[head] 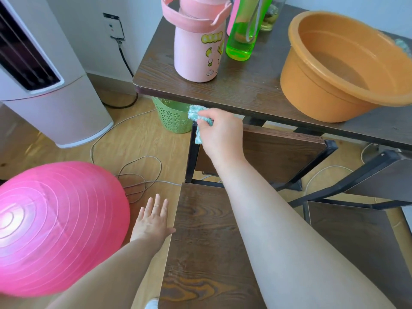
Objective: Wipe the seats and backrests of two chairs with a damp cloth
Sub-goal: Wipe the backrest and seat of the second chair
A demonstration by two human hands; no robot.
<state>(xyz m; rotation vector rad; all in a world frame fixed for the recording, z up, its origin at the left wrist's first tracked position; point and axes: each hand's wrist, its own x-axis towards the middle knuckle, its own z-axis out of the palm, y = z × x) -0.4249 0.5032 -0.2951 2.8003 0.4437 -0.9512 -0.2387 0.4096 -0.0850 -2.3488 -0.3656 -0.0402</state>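
Observation:
Two dark wood chairs with black metal frames stand side by side. The near chair's seat (207,246) fills the lower middle, and its backrest (278,152) rises under the table edge. The second chair's seat (356,241) is at the right. My right hand (219,130) grips a teal cloth (196,118) and holds it on the top left corner of the near chair's backrest. My left hand (153,219) is flat with straight fingers, its thumb at the left edge of the near seat.
A dark table (245,85) behind the chairs carries an orange basin (334,70) of water, a pink bottle (198,43) and a green bottle (243,30). A pink exercise ball (55,226) lies left, with a white appliance (44,85), floor cables (138,175) and a green basket (174,117).

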